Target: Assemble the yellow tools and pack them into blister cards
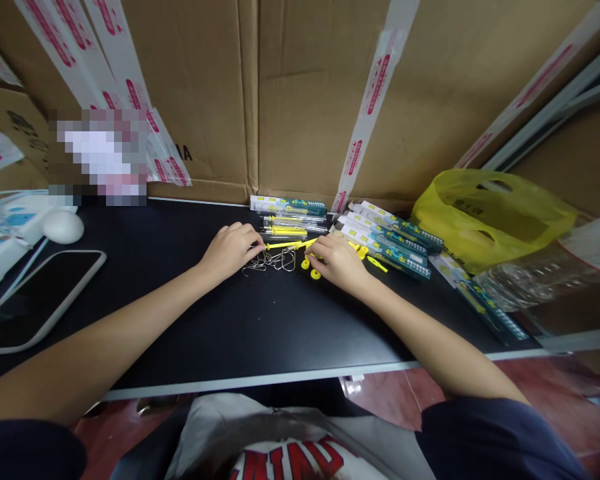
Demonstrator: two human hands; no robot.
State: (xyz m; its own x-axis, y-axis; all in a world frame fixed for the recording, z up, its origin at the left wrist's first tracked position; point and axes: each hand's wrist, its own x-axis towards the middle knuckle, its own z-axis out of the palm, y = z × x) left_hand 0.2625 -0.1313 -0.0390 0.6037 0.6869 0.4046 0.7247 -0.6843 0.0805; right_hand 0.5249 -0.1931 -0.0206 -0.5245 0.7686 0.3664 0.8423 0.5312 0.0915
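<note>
– Left hand (pixel 230 250) curled, fingertips pinched on the left end of the yellow rod (pixel 286 245), just above the wire loops (pixel 270 261). Forearm lies low across the black desk (pixel 205 333).
– Right hand (pixel 337 261)?
– Palm down, fingers curled at the rod's other end. Gripping or resting, can't tell.
– Risks?
– Loops look tangled; lifting one likely drags the rest. Yellow rings (pixel 311 269) sit loose beside that hand, so a nudge could scatter them.

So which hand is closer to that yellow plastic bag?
The right hand. It lies left of the yellow bag, with the green packets between them; the left hand is farther left, by the wire loops.
</note>
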